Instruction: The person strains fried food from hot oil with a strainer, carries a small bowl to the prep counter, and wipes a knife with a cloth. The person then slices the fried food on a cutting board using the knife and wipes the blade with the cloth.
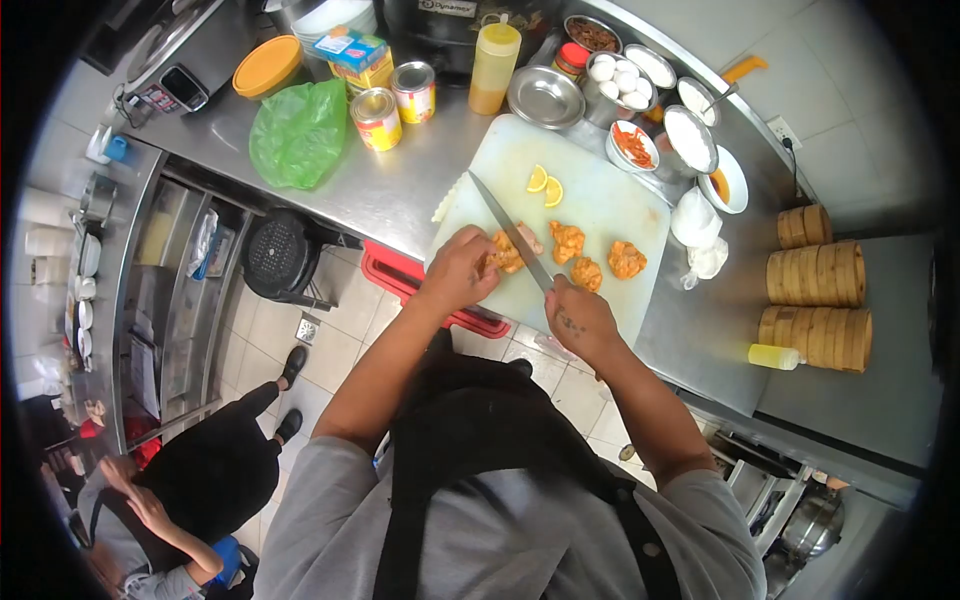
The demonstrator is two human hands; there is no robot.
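Observation:
My right hand (578, 315) is wrapped round the handle of a large knife (510, 227), whose blade points up and left across the white cutting board (590, 165). The blade lies over a piece of fried food (508, 252) at the left of the board. Against the left side of that piece are the curled fingers of my left hand (462, 268). To the right of the blade are several more fried pieces (567, 241). Two lemon slices (553, 191) lie higher on the board.
Cans (376, 118), a green plastic bag (296, 135) and a squeeze bottle (494, 65) stand behind left. Behind right are a metal plate (546, 97), eggs (625, 82) and several bowls. Bamboo steamers (815, 275) stand at right. Another person (185, 480) is at lower left.

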